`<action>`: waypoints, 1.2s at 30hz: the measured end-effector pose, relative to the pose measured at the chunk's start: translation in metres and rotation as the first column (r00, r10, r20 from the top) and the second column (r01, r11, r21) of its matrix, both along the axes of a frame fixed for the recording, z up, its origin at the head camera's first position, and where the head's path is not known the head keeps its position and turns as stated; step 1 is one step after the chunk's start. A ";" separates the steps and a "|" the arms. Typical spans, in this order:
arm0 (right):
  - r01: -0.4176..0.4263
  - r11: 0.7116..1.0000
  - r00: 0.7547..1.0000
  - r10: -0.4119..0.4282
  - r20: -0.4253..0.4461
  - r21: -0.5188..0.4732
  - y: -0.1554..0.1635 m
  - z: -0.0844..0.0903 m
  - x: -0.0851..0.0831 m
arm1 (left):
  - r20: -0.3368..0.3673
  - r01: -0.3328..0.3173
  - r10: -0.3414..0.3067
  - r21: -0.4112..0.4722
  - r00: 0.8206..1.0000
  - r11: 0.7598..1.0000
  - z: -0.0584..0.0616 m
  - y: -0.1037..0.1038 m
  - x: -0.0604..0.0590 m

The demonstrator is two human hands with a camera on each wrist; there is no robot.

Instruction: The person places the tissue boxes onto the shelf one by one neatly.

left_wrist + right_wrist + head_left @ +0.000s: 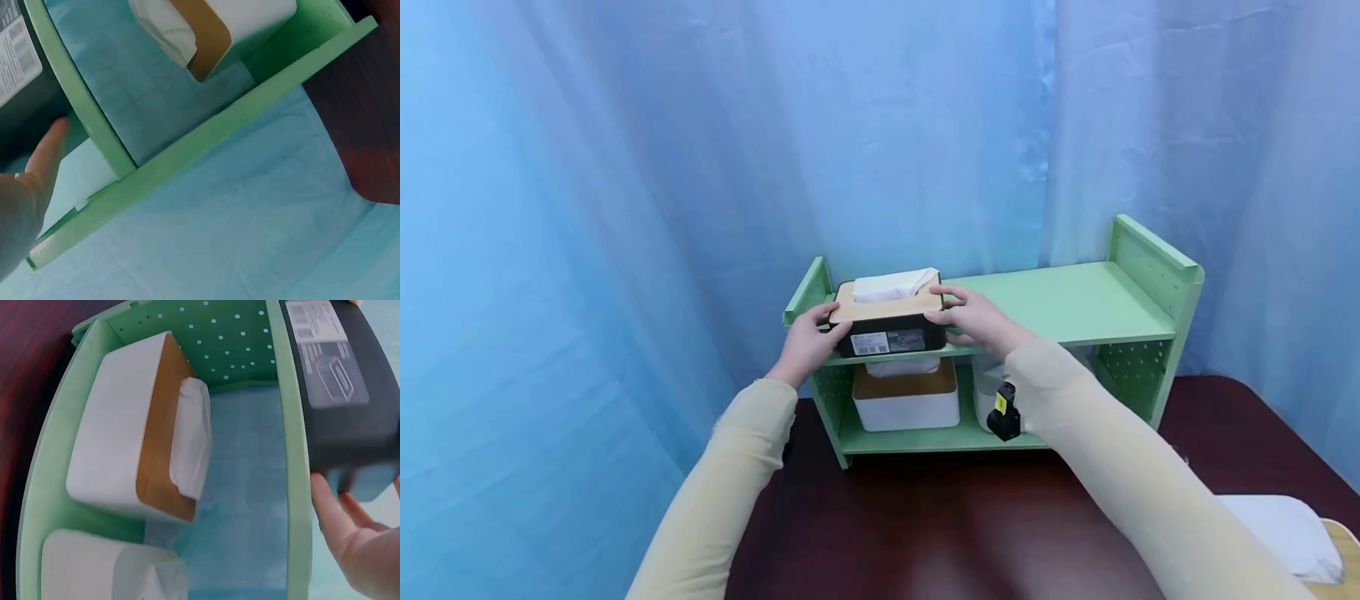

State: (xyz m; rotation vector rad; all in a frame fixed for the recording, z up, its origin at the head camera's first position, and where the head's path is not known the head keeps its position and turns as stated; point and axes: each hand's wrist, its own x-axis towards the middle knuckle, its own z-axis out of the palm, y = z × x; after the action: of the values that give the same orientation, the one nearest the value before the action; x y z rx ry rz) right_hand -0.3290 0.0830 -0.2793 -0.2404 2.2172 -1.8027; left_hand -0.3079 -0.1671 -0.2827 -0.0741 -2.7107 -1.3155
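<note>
While the black tissue box [889, 327] sits at the left end of the green shelf's [1060, 304] upper board, I have it between both hands: my left hand [808, 340] against its left end and my right hand [973, 318] against its right end, fingers [946, 293] curled over the wooden lid edge. From the left wrist view my left fingers [47, 153] lie fairly straight along the dark side wall rather than wrapped round it, so on that side I am pressing more than gripping. From the right wrist view my right palm cups the box's lower corner [350, 481], which overhangs the front edge of the board.

To do this well, I think I should keep the squeeze even from both ends so the box stays level and the white tissue [895, 284] standing out of the lid is not crushed. The front face with its label [871, 342] pokes past the board's edge, so I judge the box needs its weight well on the board before either hand eases off. Below it, on the lower board, a white tissue box [906, 398] with a wooden lid and another white container [94, 565] stand just beside each other; I would keep my wrists high enough not to knock them. The shelf stands on a dark red worktop [925, 517].
</note>
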 end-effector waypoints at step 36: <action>0.036 0.988 0.992 -0.054 -0.116 -0.150 -0.001 -0.017 -0.001 | -0.126 -0.087 0.110 0.171 0.986 0.981 -0.017 0.011 -0.011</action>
State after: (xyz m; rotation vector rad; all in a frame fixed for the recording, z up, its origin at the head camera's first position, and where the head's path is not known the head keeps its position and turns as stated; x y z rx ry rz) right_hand -0.3305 0.0824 -0.2962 -0.3393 2.1858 -2.0296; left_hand -0.3193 -0.1560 -0.2993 -0.0116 -2.4508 -1.4442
